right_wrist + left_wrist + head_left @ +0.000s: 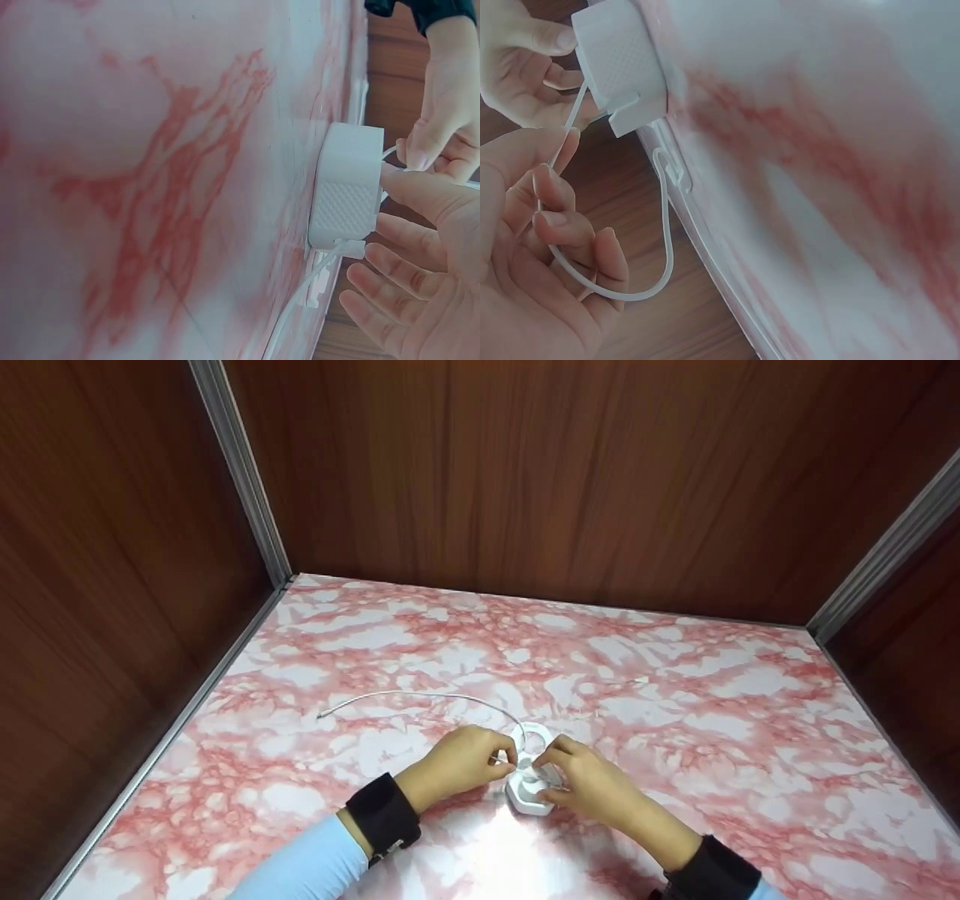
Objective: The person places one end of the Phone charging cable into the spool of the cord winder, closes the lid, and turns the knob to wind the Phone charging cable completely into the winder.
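Note:
A white plastic cable winder (529, 804) with a ringed opening and an angular lower end sits on the table in front of me. My left hand (466, 756) pinches a white cable (667, 244), which loops below its fingers in the left wrist view. In the head view the cable's other stretch curves left across the table to a small tip. On the winder's right side, my right hand (596, 784) holds its edge between thumb and index finger. Its other fingers (390, 296) extend loosely. A textured side and a notch with cable show on the winder (345, 195).
A red-and-white marbled tabletop (360, 660) lies under everything. Brown wood-grain panels (525, 472) with metal corner strips (247, 472) enclose it at the back and both sides. A bright glare patch lies near the front edge.

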### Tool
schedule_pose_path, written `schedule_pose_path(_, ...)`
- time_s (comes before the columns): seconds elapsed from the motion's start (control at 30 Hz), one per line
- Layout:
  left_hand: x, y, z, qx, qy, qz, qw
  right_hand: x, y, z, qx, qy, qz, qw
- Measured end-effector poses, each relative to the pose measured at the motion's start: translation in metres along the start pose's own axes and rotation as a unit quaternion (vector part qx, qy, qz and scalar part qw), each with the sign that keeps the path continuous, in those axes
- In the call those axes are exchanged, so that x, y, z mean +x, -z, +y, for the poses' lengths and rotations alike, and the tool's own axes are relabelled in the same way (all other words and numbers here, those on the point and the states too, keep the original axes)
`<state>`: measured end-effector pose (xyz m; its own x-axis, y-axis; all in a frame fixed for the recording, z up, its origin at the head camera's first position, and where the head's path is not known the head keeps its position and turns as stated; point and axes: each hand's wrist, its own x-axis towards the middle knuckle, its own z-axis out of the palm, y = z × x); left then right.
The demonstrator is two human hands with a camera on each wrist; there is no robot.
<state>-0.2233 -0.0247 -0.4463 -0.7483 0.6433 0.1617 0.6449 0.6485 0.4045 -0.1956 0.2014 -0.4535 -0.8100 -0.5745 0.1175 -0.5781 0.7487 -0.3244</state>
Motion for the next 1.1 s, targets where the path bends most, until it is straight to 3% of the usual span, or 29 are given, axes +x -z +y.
schedule_pose_path(0.27, 0.001, -0.004, 0.004, 0.056, -0.022, -0.011, 0.9981, 0.001, -0.002, 0.000, 0.011, -0.002, -0.003, 0.9999)
schedule_pose_path(0.6, 0.002, -0.007, 0.005, 0.116, -0.058, 0.005, 0.9916, 0.000, -0.002, 0.000, 0.018, -0.003, -0.006, 0.9998)
schedule_pose_path(0.7, 0.003, -0.009, 0.005, 0.146, -0.075, 0.024, 0.9861, 0.000, -0.002, 0.001, 0.017, -0.001, -0.005, 0.9998)
schedule_pose_path(0.93, 0.002, -0.015, 0.006, 0.223, -0.114, 0.071, 0.9655, 0.001, -0.002, 0.000, 0.026, 0.002, -0.004, 0.9996)
schedule_pose_path(1.1, 0.000, -0.015, 0.003, 0.199, -0.111, 0.067, 0.9714, 0.002, -0.002, 0.000, 0.029, 0.003, -0.004, 0.9996)
